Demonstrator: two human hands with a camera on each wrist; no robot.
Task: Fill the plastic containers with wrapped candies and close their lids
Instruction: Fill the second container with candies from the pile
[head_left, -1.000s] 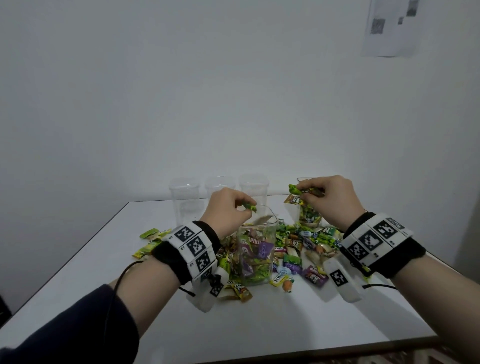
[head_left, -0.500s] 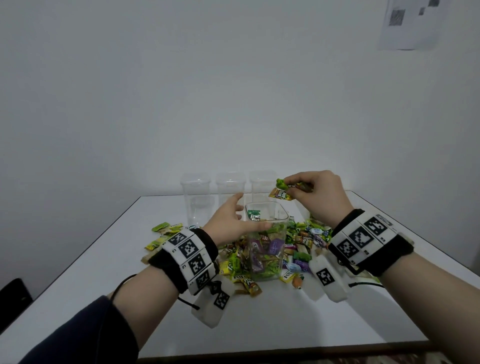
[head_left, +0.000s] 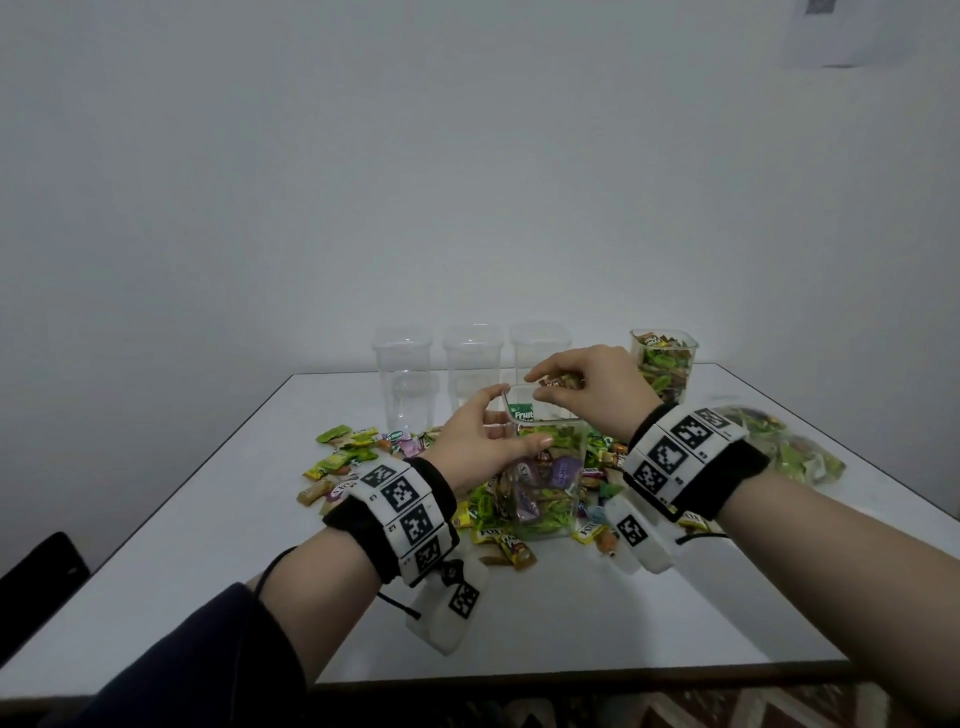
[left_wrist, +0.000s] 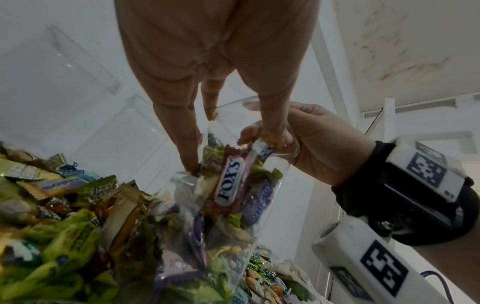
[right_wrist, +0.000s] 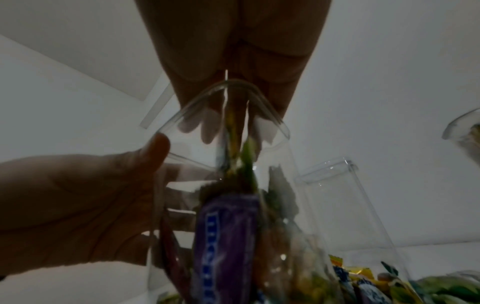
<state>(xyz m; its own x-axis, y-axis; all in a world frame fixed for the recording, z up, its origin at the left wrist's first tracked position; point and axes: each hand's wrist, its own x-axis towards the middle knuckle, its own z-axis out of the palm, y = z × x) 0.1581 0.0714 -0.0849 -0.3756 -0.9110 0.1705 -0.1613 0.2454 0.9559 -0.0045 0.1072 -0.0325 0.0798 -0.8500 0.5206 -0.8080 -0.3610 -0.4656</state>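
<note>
Left hand is wrapped around the half-full clear container mid-frame, while the right hand pinches a few wrapped candies right over its open rim. Loose candies crowd its base; three empty containers stand behind, a filled one upper right.

On the white table, loose wrapped candies surround the near clear plastic container; three empty clear containers stand behind, a candy-filled container far right.
</note>
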